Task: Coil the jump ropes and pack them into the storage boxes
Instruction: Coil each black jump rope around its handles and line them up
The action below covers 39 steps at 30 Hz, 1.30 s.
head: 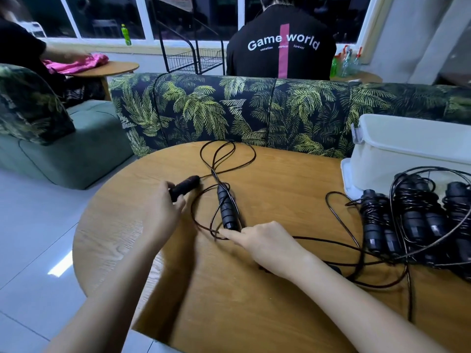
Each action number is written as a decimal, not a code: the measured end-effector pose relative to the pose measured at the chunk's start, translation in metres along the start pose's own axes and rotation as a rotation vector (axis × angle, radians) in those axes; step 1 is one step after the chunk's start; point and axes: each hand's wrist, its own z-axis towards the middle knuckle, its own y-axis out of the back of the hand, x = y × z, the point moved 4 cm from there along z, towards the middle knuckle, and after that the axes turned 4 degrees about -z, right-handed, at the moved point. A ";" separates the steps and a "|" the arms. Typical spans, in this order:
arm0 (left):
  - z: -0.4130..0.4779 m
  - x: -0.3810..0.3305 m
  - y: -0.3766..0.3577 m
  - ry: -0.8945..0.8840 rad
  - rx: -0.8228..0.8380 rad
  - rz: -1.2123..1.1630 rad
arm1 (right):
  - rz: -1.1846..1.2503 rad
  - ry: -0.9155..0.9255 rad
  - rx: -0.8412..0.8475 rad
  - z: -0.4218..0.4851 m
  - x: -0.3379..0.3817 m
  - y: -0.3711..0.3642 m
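Right hand (265,242), frame centre: forefinger on jump rope (212,171) beside second handle (226,212); pinch not discernible. Left hand (165,207) clamps first handle (184,187). Rope loose mid-frame; storage box (407,151) right edge. Judged step: coiling starts; next, join handles, wind.

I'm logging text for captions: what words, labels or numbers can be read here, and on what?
"Game world": white, back of the black T-shirt.
"vacation" and "forever": small line beneath it; middle word blurred.
White banner with red lettering at the window: too blurred to read.
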 end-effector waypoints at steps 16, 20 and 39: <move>-0.023 -0.046 -0.059 0.148 0.431 -0.188 | -0.291 -0.212 -0.310 -0.028 -0.026 -0.019; -0.028 -0.054 -0.066 0.170 0.505 -0.124 | -0.272 -0.302 -0.351 -0.036 -0.035 -0.021; 0.006 -0.039 -0.027 -0.214 -0.001 0.038 | -0.249 -0.360 -0.344 -0.038 -0.046 -0.027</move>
